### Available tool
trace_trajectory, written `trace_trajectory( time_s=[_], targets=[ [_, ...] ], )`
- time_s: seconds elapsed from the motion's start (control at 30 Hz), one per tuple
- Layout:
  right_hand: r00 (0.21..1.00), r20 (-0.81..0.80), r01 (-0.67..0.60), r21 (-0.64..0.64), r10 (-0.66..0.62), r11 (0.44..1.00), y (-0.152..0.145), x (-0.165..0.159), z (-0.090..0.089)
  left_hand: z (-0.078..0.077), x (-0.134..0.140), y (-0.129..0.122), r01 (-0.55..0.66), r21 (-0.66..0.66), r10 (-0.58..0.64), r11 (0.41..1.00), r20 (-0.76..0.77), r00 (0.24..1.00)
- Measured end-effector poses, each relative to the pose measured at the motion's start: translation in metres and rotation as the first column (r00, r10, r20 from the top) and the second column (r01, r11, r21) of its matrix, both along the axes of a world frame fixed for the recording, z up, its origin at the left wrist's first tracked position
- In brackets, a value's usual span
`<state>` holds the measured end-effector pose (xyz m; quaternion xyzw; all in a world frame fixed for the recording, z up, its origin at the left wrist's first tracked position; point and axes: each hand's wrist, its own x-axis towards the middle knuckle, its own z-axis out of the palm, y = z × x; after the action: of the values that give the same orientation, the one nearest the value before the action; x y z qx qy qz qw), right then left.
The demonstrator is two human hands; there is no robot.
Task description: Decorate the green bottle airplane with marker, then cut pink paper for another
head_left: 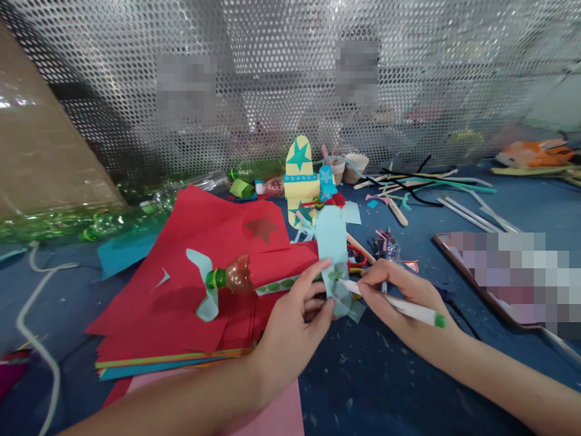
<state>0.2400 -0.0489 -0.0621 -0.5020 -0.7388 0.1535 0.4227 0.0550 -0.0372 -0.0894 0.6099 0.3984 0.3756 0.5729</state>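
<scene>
My right hand (pixel 403 303) pinches a white marker (pixel 415 310) with a green end. The marker's tip touches a light-blue paper strip (pixel 331 236) with rounded ends, beside a green mark on it. My left hand (pixel 295 315) grips the strip's near part between thumb and fingers; some fingertips are hidden. Left of the strip lies a red paper-wrapped bottle (pixel 284 266) with a green leaf-patterned band along its side. Its clear neck and green cap (pixel 216 278) point left, with a pale-blue paper propeller (pixel 204 284) at the cap.
Red paper sheets (pixel 181 242) lie stacked under the bottle. Behind stands a yellow bottle plane (pixel 302 188) with blue stars. Plastic bottles (pixel 118 221) line the perforated metal wall (pixel 272 72). A phone (pixel 494 278), sticks (pixel 397 212) and red-handled scissors (pixel 358 254) lie to the right.
</scene>
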Motion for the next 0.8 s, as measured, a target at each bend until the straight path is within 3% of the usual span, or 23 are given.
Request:
trace_trajectory(
  time_s=[0.27, 0.4, 0.53, 0.8],
  targets=[
    [0.999, -0.035, 0.001, -0.063, -0.003, 0.998, -0.0022, -0.0005, 0.0007, -0.0012, -0.0006, 0.0003, 0.005, 0.006, -0.005, 1.0, 0.009, 1.0],
    [0.965, -0.253, 0.049, -0.086, -0.07, 0.995, -0.0013, 0.0043, 0.0019, -0.0007, -0.0002, -0.0003, 0.01, 0.002, -0.01, 1.0, 0.027, 1.0],
    [0.897, -0.443, -0.056, -0.157, -0.02, 0.986, 0.0026, 0.008, 0.0017, 0.0005, 0.0002, -0.0007, -0.009, 0.006, 0.009, 1.0, -0.002, 1.0],
    [0.962, -0.274, -0.055, -0.199, -0.002, 0.978, 0.0023, 0.0016, -0.0056, 0.0, -0.0008, -0.0005, 0.011, 0.006, -0.011, 1.0, 0.016, 1.0]
  ],
)
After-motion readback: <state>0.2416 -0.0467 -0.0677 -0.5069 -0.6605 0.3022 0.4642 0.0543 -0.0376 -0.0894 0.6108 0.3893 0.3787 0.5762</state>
